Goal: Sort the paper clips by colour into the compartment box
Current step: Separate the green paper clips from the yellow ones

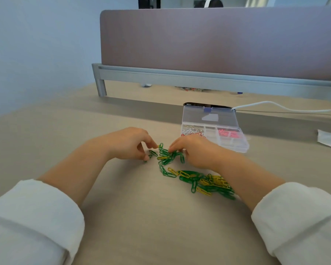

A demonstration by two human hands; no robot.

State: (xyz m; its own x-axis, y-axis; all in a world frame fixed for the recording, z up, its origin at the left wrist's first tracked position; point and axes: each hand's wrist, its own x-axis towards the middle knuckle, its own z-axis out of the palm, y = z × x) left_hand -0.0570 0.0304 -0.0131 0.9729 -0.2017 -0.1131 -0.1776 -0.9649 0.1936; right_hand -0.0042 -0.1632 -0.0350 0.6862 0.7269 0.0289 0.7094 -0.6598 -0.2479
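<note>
Here, on the tabletop (132, 217), the left hand (130, 144) is curling its grip over a few green paper clips (153, 153), thumb and forefinger apart; whether it is clamping any I cannot tell. Beside it, the right hand (195, 152) is resting bent fingertips (171, 149) on the green and yellow heap (166, 157), its grip equally unclear. Further right, the open compartment box (237, 148) is holding white and red clips at its left end and pink ones at its right.
</note>
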